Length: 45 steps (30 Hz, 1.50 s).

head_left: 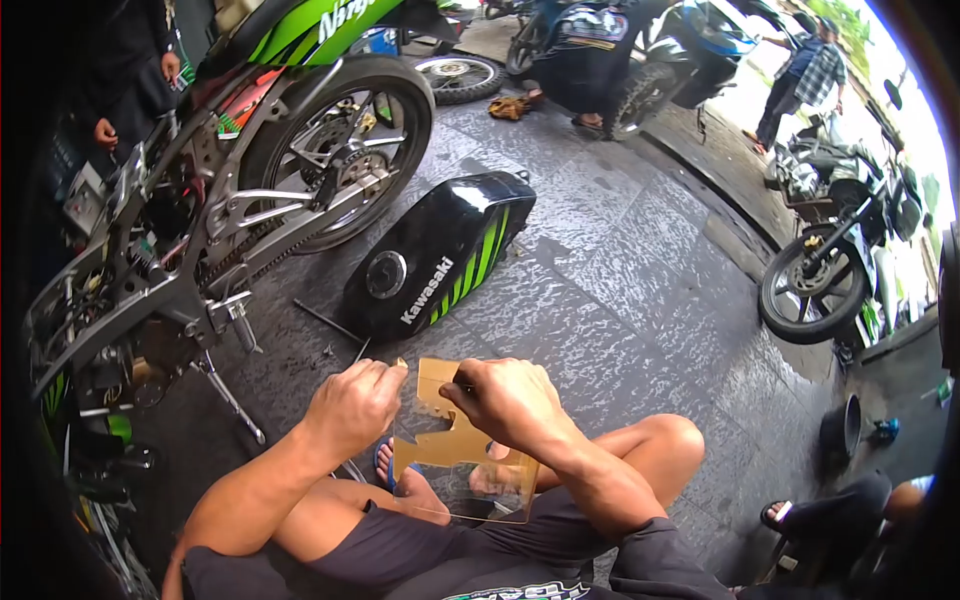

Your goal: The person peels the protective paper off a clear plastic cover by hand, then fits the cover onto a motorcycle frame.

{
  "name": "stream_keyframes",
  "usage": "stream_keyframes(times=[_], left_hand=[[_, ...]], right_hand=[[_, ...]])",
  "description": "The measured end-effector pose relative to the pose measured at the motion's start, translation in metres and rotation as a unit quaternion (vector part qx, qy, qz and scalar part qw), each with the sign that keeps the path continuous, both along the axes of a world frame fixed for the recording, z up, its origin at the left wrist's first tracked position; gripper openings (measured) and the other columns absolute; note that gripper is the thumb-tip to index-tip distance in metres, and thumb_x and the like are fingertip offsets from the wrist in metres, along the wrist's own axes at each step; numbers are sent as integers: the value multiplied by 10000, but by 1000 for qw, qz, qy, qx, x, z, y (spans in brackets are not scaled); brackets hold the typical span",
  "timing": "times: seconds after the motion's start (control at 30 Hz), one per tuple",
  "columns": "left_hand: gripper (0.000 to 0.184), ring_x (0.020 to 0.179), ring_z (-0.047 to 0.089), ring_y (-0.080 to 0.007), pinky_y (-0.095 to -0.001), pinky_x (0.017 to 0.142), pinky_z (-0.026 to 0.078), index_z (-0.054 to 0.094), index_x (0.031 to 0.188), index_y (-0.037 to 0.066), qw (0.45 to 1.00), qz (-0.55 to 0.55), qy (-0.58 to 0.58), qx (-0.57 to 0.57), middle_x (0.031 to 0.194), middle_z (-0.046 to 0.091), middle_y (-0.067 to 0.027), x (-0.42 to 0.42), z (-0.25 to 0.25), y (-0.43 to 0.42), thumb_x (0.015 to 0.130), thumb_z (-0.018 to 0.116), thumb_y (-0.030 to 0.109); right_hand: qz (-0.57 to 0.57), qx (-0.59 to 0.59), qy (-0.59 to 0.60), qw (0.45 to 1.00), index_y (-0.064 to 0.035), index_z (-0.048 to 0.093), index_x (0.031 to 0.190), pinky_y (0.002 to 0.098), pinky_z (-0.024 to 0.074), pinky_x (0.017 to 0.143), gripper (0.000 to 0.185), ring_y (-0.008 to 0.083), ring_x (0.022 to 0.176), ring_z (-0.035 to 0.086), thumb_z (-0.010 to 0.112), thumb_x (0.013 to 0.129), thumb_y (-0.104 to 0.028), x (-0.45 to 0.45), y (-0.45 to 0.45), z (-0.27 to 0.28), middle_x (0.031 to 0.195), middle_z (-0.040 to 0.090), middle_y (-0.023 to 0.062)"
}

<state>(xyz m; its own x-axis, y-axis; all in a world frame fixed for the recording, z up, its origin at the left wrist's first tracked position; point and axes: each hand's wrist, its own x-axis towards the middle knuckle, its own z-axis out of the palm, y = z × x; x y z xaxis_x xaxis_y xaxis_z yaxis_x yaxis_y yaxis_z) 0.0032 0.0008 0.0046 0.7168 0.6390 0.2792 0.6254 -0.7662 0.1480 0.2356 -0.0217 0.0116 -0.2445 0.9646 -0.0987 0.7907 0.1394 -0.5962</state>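
My right hand (pixel 510 395) is closed on the upper edge of a thin, partly see-through sheet (pixel 450 445) with brown areas and an irregular cut-out. The sheet hangs upright above my lap, and my foot shows through its clear lower part. My left hand (pixel 355 400) is closed beside the sheet's left edge, a small tan scrap (pixel 402 366) at its fingertips. I cannot tell whether that scrap is joined to the sheet. Just beyond both hands, a black fuel tank (pixel 440 262) with green stripes and "Kawasaki" lettering lies on the floor.
A partly stripped motorcycle (pixel 235 215) stands at the left, its kickstand (pixel 232 397) down. A thin rod (pixel 328 321) lies beside the tank. Another motorcycle (pixel 815 280) is parked at the right. A loose wheel (pixel 455 78) and several people are further back. A black basin (pixel 840 430) sits at lower right.
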Motion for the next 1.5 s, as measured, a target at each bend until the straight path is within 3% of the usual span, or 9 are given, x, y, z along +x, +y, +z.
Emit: stream_keyframes(times=[0.23, 0.53, 0.83, 0.93, 1.0, 1.33, 1.5], left_hand=[[301, 779, 648, -293, -373, 669, 566, 607, 1068, -63, 1000, -15, 15, 16, 804, 630, -140, -2, -6, 0, 786, 639, 37], [231, 740, 636, -259, -339, 598, 560, 608, 1007, -51, 999, -17, 15, 38, 776, 608, -122, -2, -10, 2, 796, 627, 40], [208, 769, 635, -286, -373, 676, 558, 603, 965, -7, 1000, -12, 14, 24, 789, 617, -123, -6, -8, 6, 775, 659, 56], [231, 805, 645, -329, -416, 719, 547, 614, 997, -4, 993, -13, -109, -44, 829, 647, -147, -9, -13, 9, 778, 679, 30], [256, 770, 670, -312, -392, 705, 557, 641, 1011, -12, 984, 6, -174, -47, 842, 671, -148, -11, -15, 12, 757, 672, -18], [246, 744, 695, -262, -351, 693, 572, 674, 998, -12, 974, 29, -203, -99, 827, 695, -124, -12, -6, 7, 753, 696, -12], [228, 734, 690, -278, -358, 690, 573, 674, 949, 9, 984, 4, -174, -27, 825, 700, -113, -11, -8, 9, 732, 743, 5]], right_hand=[[21, -9, 17, 1000, -30, 676, 861, 506, 525, 661, 367, 424, 736, 663, 633, 920, -390, 0, 1, -9, 756, 681, 210], [13, -13, 19, 1000, -24, 682, 865, 508, 524, 658, 379, 426, 724, 662, 640, 916, -397, -2, 2, -12, 735, 677, 212], [6, 10, 18, 1000, -37, 683, 837, 510, 533, 659, 388, 411, 714, 680, 637, 915, -415, -5, 1, -18, 717, 681, 203], [-9, 5, 37, 999, -41, 711, 886, 484, 550, 697, 384, 395, 747, 692, 645, 912, -418, -3, 1, -17, 767, 701, 192], [-23, 13, 90, 996, -37, 722, 897, 463, 551, 695, 343, 381, 745, 697, 673, 899, -377, 0, 2, -17, 767, 702, 196], [-39, -3, 93, 995, -4, 715, 852, 447, 533, 664, 317, 377, 704, 687, 696, 890, -319, 0, 0, 1, 743, 692, 205], [-26, 3, 68, 997, -4, 712, 852, 450, 536, 674, 320, 379, 725, 692, 695, 889, -322, 0, -1, -1, 751, 694, 202]])
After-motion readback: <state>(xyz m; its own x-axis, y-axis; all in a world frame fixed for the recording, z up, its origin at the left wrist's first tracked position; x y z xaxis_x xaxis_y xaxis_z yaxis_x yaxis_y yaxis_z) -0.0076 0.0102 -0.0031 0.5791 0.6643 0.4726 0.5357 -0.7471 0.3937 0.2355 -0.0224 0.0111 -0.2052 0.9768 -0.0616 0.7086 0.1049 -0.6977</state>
